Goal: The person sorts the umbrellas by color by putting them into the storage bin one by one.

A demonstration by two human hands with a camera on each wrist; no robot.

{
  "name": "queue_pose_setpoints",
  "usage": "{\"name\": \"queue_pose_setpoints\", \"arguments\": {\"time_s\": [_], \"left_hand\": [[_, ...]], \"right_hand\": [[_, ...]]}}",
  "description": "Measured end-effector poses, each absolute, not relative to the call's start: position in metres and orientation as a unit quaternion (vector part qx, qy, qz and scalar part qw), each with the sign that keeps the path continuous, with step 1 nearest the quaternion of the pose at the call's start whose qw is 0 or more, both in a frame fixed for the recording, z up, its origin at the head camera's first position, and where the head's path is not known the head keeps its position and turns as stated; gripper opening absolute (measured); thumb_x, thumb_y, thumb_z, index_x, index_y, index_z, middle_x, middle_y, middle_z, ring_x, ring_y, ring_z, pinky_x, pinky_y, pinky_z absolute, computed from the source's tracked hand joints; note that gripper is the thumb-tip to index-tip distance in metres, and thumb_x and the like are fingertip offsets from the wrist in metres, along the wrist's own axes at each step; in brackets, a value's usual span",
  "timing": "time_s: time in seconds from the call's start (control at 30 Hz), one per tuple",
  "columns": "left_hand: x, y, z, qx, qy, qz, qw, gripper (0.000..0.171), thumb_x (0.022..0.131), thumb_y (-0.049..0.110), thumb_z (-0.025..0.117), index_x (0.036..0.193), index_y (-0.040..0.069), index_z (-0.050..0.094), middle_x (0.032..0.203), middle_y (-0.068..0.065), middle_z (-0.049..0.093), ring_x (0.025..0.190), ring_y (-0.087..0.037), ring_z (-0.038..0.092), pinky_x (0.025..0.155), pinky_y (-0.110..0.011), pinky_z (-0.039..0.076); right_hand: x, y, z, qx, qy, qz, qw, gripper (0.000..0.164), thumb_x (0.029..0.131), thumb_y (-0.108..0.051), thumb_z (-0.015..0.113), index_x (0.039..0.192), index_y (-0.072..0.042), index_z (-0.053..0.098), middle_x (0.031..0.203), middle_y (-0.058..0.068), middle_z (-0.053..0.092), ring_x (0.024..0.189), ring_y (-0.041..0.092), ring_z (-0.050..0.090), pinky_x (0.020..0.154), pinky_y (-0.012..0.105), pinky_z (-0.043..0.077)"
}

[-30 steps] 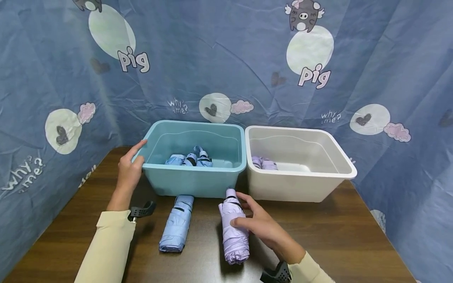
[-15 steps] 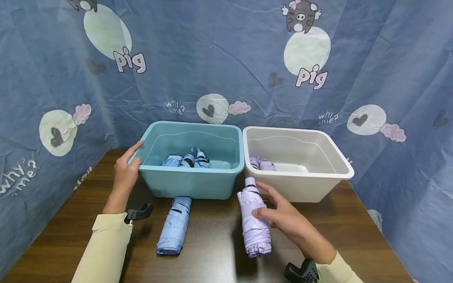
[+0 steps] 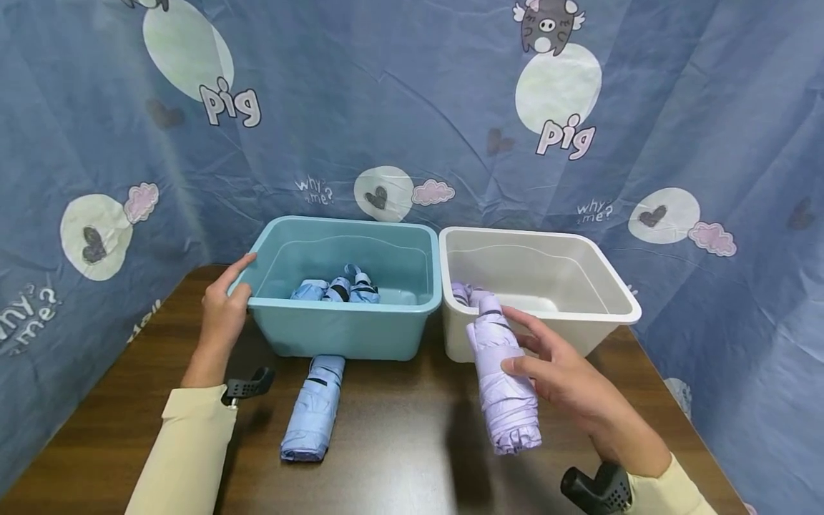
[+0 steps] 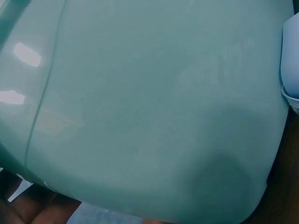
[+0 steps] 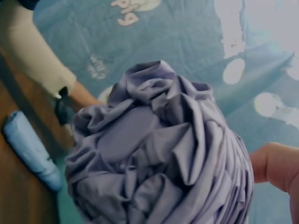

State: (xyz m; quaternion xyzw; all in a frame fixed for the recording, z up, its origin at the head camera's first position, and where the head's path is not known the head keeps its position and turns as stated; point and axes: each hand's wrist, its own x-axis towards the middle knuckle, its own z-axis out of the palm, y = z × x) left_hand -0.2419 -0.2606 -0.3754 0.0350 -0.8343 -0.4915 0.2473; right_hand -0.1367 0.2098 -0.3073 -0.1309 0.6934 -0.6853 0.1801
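My right hand (image 3: 573,383) grips a folded lavender umbrella (image 3: 505,404) along its side, the thumb on top. It is raised over the table, its handle end overlapping the front rim of the white bin (image 3: 515,261) in the head view. In the right wrist view the gathered fabric end of the umbrella (image 5: 159,172) fills the middle, with my thumb (image 5: 275,163) at its right. My left hand (image 3: 222,315) holds the teal bin (image 3: 347,332) by its left front rim; its smooth wall (image 4: 140,102) fills the left wrist view.
A folded blue umbrella (image 3: 313,415) lies on the wooden table (image 3: 393,443) before the teal bin. Several blue umbrellas (image 3: 337,290) lie inside that bin, and lavender ones (image 3: 460,292) at the white bin's left end. A printed blue curtain (image 3: 309,93) hangs behind.
My right hand has lifted the lavender umbrella and carried it rightward, from in front of the teal bin to the white bin's front. My left hand keeps its hold on the teal rim.
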Motion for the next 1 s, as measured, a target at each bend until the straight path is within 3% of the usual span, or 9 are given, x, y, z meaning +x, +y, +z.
{"name": "queue_pose_setpoints", "arguments": {"time_s": [0.1,0.13,0.37,0.77,1.0], "left_hand": [[-0.244,-0.260,-0.373,0.032,-0.834,-0.494,0.245,0.056,0.091,0.011,0.036,0.142,0.029,0.051,0.144,-0.005,0.048,0.105,-0.022,0.050,0.077,-0.031,0.033],[-0.244,-0.260,-0.372,0.031,-0.832,-0.497,0.244,0.056,0.091,0.011,0.036,0.142,0.029,0.051,0.146,-0.004,0.046,0.111,-0.021,0.046,0.080,-0.031,0.031],[-0.247,-0.260,-0.367,0.028,-0.825,-0.503,0.255,0.057,0.089,0.010,0.036,0.142,0.029,0.051,0.145,-0.006,0.047,0.098,-0.022,0.043,0.071,-0.032,0.030],[-0.244,-0.262,-0.371,0.036,-0.825,-0.503,0.253,0.058,0.089,0.009,0.036,0.142,0.026,0.051,0.146,-0.006,0.046,0.101,-0.023,0.040,0.077,-0.034,0.028],[-0.244,-0.260,-0.377,0.038,-0.829,-0.497,0.254,0.057,0.089,0.010,0.036,0.141,0.027,0.052,0.144,-0.007,0.048,0.114,-0.025,0.048,0.085,-0.037,0.035]], "right_hand": [[-0.137,0.219,-0.295,-0.139,0.691,-0.689,0.166,0.074,0.090,-0.005,0.057,0.153,-0.018,0.021,0.142,0.030,0.028,0.107,0.031,0.055,0.082,0.044,0.051],[-0.139,0.222,-0.291,-0.141,0.692,-0.689,0.162,0.073,0.091,-0.005,0.056,0.153,-0.018,0.020,0.141,0.030,0.028,0.108,0.030,0.055,0.082,0.045,0.052],[-0.158,0.241,-0.266,-0.136,0.703,-0.686,0.130,0.069,0.095,-0.007,0.052,0.153,-0.022,0.020,0.137,0.023,0.031,0.106,0.025,0.056,0.080,0.042,0.053],[-0.204,0.255,-0.253,-0.066,0.703,-0.699,0.111,0.065,0.096,-0.011,0.051,0.153,-0.023,0.022,0.132,0.013,0.032,0.096,0.021,0.060,0.079,0.034,0.053],[-0.226,0.263,-0.260,-0.032,0.698,-0.711,0.087,0.062,0.095,-0.011,0.054,0.150,-0.021,0.027,0.129,0.008,0.034,0.091,0.018,0.061,0.075,0.030,0.053]]}}
